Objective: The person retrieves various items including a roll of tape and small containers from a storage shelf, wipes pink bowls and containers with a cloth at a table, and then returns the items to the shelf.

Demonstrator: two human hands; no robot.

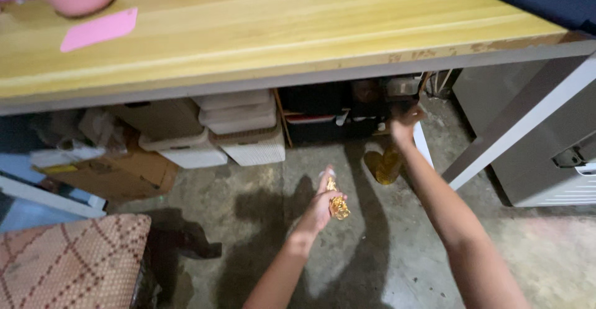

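Hands work under a pale wooden tabletop (298,30). Left hand (323,203) pinches a small glittery gold ornament (339,207) below its front edge. Right hand (405,123) reaches into dark clutter; its grip is unclear. A slow reach seems wise.

Both bare forearms enter from the lower edge and extend forward and downward. The left hand (323,200) is held low and near the body's midline, wrist straight, its grip closed around a small object, with the thumb side turned upward and the fingers curled toward the palm. The right arm is stretched further, elbow nearly straight, running diagonally up and to the left of its shoulder. The right hand (405,123) lies well ahead of and above the left grip, fingers bent; shadow hides whether its grip is closed.
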